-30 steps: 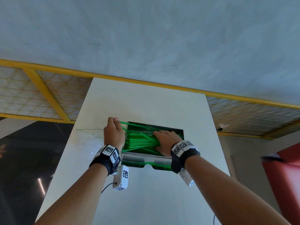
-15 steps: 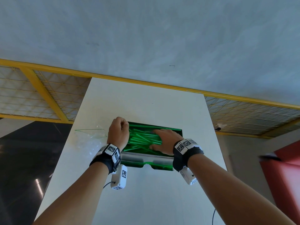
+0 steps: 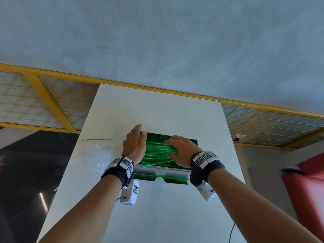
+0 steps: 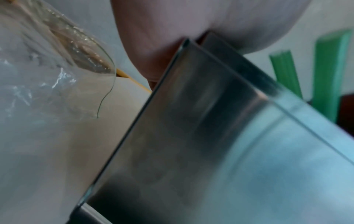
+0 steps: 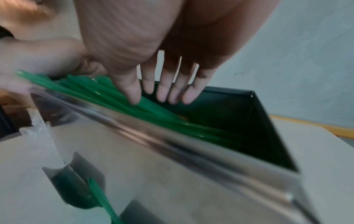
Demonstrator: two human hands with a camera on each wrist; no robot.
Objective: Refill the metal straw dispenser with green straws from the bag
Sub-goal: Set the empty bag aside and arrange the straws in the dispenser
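So: right hand is flat, fingers straight and spread, tips resting on the green straws in the open top of the metal dispenser. Nothing gripped. Left hand stands edge-on at the dispenser's left end, fingers straight and together, also holding nothing; whether it touches the straw ends, can't tell from overhead.

Head view shows the straws lying crosswise in a loose heap, not lined up. Right wrist view adds what that one misses: straws piled toward the left end, dark gap along the right wall, and one straw poking out of the notch low on the front face. Left wrist view is mostly the dispenser's side panel, blurred, palm heel against its top edge, a few straw ends standing above the rim.

Clear plastic bag lies crumpled on the white table, just left of the dispenser. Yellow mesh railing and grey wall behind.
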